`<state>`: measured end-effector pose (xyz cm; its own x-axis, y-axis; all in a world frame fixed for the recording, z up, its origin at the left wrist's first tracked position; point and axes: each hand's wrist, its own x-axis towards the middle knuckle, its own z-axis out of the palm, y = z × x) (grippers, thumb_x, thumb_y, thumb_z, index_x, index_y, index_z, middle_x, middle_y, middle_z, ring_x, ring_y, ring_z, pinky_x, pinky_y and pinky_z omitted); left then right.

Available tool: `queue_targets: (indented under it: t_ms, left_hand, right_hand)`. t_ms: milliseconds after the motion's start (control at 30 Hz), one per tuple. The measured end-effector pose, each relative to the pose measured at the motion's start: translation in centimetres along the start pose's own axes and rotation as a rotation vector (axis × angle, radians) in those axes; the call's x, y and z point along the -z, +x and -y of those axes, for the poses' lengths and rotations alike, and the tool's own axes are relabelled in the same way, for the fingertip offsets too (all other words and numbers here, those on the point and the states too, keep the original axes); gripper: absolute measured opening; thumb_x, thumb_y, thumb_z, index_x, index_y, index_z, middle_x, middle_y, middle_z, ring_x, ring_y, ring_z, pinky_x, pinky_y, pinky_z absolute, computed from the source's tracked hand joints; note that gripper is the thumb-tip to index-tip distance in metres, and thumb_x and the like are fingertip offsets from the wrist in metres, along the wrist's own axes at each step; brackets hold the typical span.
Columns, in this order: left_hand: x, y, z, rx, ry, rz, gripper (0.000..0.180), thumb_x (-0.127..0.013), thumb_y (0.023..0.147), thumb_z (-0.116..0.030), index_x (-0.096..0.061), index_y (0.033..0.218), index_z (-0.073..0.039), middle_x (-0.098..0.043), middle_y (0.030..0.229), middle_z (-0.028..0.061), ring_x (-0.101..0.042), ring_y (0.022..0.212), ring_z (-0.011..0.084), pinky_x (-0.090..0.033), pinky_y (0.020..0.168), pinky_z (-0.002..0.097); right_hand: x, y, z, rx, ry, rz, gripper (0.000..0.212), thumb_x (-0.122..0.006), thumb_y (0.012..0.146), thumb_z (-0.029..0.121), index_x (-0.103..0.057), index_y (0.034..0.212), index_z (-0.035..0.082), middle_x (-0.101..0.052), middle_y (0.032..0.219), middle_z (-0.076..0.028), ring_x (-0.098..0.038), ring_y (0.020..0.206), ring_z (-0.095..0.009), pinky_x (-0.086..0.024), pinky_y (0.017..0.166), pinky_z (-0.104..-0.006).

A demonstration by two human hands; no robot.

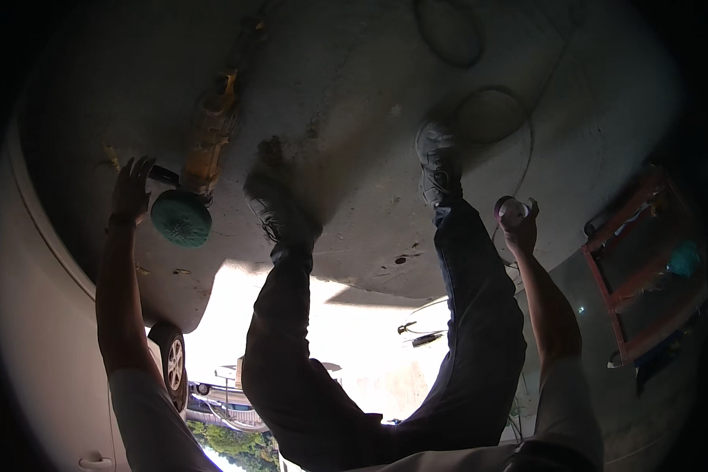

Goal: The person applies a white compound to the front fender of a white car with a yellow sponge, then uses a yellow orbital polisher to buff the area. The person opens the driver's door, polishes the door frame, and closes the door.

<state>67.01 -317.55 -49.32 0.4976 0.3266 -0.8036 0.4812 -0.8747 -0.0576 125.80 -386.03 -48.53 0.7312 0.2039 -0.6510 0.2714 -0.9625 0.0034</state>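
Observation:
On the left, my left hand (132,193) has its fingers stretched out and apart. It is beside the dark side handle (164,175) of what looks like a yellow power polisher (204,145); I cannot tell whether the fingertips touch it. A round green pad (181,219) sits at the polisher's near end, close to my wrist. On the right, my right hand (521,228) is closed on a small round thing with a pinkish-purple rim and a pale middle (513,212). Its exact kind is unclear in the dim light.
My two shoes (269,208) stand on a stained concrete floor (354,204). A looped cable (527,130) lies at the far right. A red metal frame (606,275) stands on the right, a pale car body (47,315) on the left. Behind are a car wheel (175,363) and bright ground.

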Motion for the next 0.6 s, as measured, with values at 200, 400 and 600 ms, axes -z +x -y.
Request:
queue_targets:
  t_ms: [200,400,600]
  left_hand:
    - [-5.3,4.3,-1.5,-0.275,0.006,0.017,0.024,-0.080,0.079,-0.026,-0.067,0.091,-0.011,-0.068,0.099,0.0056,-0.062,0.107,0.0316,-0.049,0.095,0.0506]
    - [-3.1,-1.7,-9.4,-0.076,0.043,0.178,0.039,-0.083,0.084,-0.039,-0.072,0.099,-0.005,-0.074,0.096,0.0143,-0.073,0.095,0.0312,-0.058,0.087,0.0449]
    - [12.0,-10.3,-18.5,-0.175,-0.102,0.244,0.031,-0.077,0.087,-0.035,-0.075,0.094,-0.005,-0.076,0.093,0.0154,-0.075,0.090,0.0321,-0.061,0.081,0.0461]
  right_hand:
    - [-5.5,1.3,-1.2,0.064,0.072,0.037,0.105,-0.087,0.083,0.034,-0.021,0.160,0.006,-0.044,0.153,-0.026,-0.052,0.136,-0.043,-0.048,0.111,-0.0488]
    - [3.7,-4.6,3.5,0.042,0.152,0.109,0.083,-0.070,0.099,0.034,-0.020,0.159,0.006,-0.042,0.155,-0.025,-0.069,0.117,-0.042,-0.056,0.100,-0.0461]
    - [16.2,-15.7,16.3,0.309,0.551,0.395,0.076,-0.062,0.101,0.028,-0.017,0.159,0.007,-0.040,0.161,-0.023,-0.066,0.105,-0.029,-0.058,0.079,-0.0358]
